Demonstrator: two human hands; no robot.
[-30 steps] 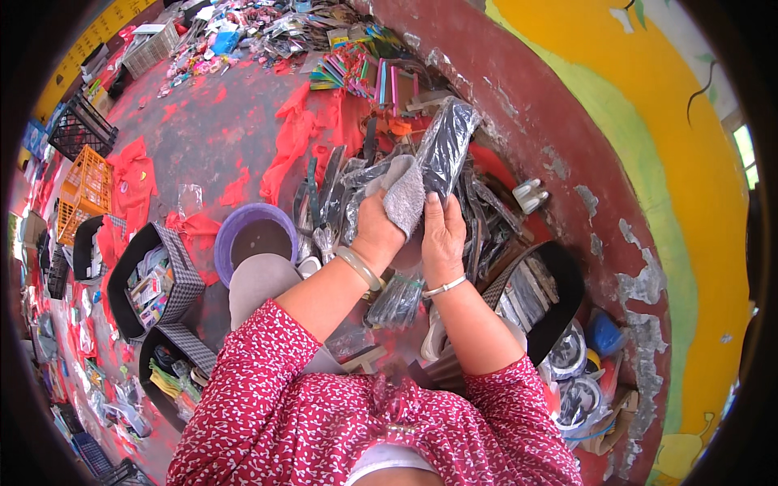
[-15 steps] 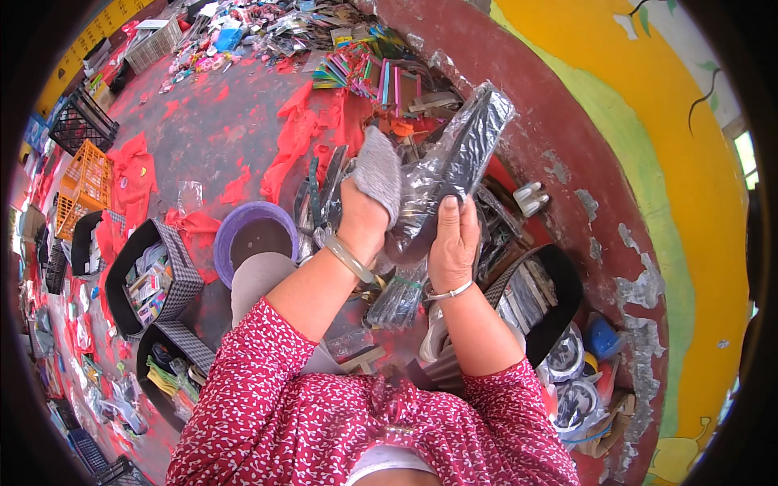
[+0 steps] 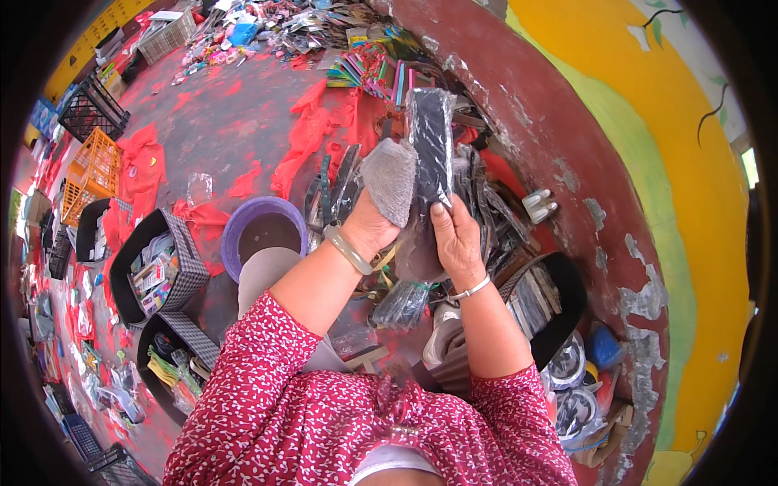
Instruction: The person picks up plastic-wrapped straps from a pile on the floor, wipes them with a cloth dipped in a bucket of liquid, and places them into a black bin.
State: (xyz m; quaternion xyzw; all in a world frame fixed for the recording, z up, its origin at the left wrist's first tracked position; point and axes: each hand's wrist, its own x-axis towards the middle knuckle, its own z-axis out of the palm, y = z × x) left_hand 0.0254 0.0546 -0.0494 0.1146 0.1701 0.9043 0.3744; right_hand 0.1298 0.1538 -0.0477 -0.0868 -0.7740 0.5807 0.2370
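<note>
My left hand point(image 3: 366, 227) grips a grey cloth point(image 3: 391, 180) and presses it against a long clear plastic packet of dark goods point(image 3: 429, 154). My right hand point(image 3: 455, 239) holds that packet upright from its lower right side, thumb on its front. Both hands are raised above a heap of similar dark packets point(image 3: 486, 211) lying on the red floor by the wall. A bracelet sits on each wrist.
A purple bucket point(image 3: 261, 228) stands at my left. Black checked baskets of goods point(image 3: 154, 271) sit further left, an orange crate point(image 3: 93, 174) and a black crate point(image 3: 93, 109) beyond. A dark basket of packets point(image 3: 543, 304) is at right, beside the red and yellow wall point(image 3: 583, 146).
The packet has swung from leaning right to standing upright in front of me. My left hand with the cloth has come up against its left side.
</note>
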